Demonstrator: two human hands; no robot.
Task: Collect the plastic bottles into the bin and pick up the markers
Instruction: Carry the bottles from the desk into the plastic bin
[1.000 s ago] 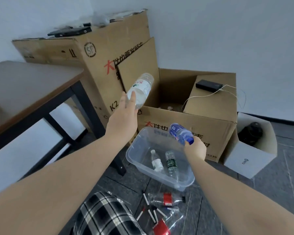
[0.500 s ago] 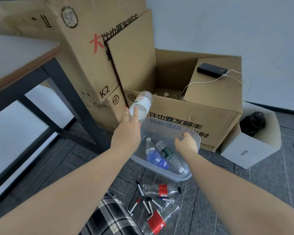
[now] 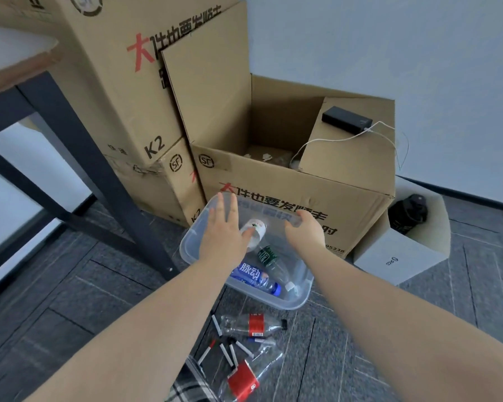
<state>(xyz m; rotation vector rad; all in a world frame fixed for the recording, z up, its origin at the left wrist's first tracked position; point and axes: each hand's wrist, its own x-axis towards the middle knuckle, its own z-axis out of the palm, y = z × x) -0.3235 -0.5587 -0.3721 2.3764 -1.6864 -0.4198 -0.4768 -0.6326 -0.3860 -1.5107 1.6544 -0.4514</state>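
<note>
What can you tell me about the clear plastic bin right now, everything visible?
The clear plastic bin is a translucent, rounded-corner rectangular tub with no lid, standing upright on the dark tiled floor in front of the open cardboard box. Inside lie a blue-labelled bottle, a green-labelled bottle and a white-labelled bottle. The left hand hovers over it with fingers spread; the right hand curls over its far rim. Two red-labelled bottles and the markers lie on the floor outside it.

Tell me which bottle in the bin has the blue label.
The blue-label bottle lying at the bin's near side, just right of the left forearm. The green-label bottle lies beside it, and the white bottle sits farther back at the left hand's fingers.
</note>
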